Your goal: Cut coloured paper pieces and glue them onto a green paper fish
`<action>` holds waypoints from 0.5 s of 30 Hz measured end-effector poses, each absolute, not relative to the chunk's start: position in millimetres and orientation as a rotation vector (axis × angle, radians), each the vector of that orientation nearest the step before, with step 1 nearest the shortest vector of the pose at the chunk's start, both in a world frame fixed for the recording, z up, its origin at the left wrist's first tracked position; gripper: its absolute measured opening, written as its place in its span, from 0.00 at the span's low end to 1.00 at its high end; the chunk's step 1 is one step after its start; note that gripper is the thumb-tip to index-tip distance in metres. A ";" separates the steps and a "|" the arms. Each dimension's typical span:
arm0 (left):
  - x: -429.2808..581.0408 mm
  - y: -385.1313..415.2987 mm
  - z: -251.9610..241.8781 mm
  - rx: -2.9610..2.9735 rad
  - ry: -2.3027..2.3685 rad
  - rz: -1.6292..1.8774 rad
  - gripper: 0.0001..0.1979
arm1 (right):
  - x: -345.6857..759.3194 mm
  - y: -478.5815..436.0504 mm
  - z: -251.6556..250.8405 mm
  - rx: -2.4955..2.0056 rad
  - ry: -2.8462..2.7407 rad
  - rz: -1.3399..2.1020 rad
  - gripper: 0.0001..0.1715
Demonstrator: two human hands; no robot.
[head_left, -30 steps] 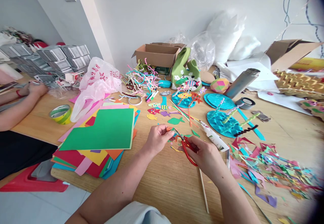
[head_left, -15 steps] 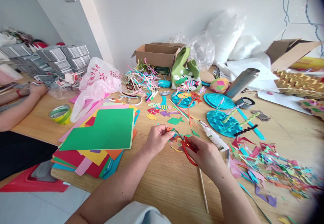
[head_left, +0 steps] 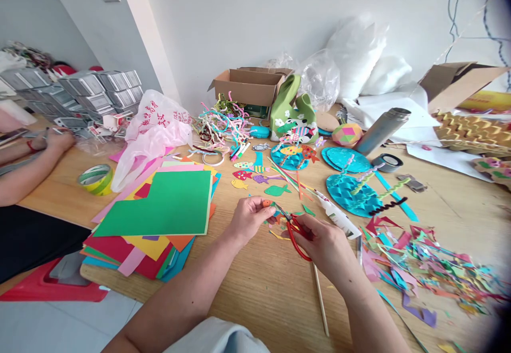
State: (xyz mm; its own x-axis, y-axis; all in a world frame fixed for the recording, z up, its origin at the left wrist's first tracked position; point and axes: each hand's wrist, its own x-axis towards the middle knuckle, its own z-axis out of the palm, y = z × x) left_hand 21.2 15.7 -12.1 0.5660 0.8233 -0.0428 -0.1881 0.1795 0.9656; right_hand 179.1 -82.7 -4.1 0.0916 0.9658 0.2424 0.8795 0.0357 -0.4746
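My left hand [head_left: 248,218] pinches a small orange paper piece [head_left: 266,203] just above the wooden table [head_left: 263,284]. My right hand [head_left: 324,245] grips red-handled scissors [head_left: 294,231], with the blades pointing up-left at the orange piece. Small paper offcuts lie on the table under both hands. A stack of coloured paper sheets with a green sheet [head_left: 164,204] on top lies to the left of my left hand. Cut-out paper fish [head_left: 255,175] lie just beyond my hands.
A pile of paper scraps [head_left: 427,268] covers the right side. Blue paper discs [head_left: 351,190], a metal flask [head_left: 381,129], a tape roll [head_left: 96,179], a plastic bag [head_left: 154,129] and a cardboard box [head_left: 249,87] stand further back. Another person's arms [head_left: 27,166] rest at the left. A wooden stick [head_left: 320,300] lies near my right wrist.
Hardly anything has moved. My hands have shifted very slightly around the orange piece and the scissors.
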 end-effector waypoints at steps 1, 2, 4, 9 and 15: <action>21.2 15.7 -12.4 1.183 0.664 0.791 0.11 | 179.3 -82.7 -4.1 -1.868 -1.814 0.221 0.15; 21.2 15.6 -12.7 1.187 0.663 0.789 0.11 | 179.6 -82.7 -4.2 -1.875 -1.820 0.224 0.15; 21.2 15.5 -13.1 1.192 0.662 0.785 0.11 | 180.1 -82.6 -4.6 -1.894 -1.830 0.235 0.15; 21.3 15.7 -12.5 1.194 0.660 0.797 0.12 | 181.1 -82.6 -6.2 -1.913 -1.828 0.231 0.17; 21.5 16.5 -12.1 1.191 0.656 0.798 0.12 | 181.1 -83.2 -6.0 -1.900 -1.817 0.249 0.19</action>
State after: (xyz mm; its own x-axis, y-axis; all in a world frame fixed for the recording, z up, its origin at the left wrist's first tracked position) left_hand 21.5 16.5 -12.1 0.5685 0.8221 -0.0314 -0.1899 0.1683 0.9673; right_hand 181.1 -83.2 -6.0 0.0947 0.9747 0.2027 0.8840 0.0114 -0.4674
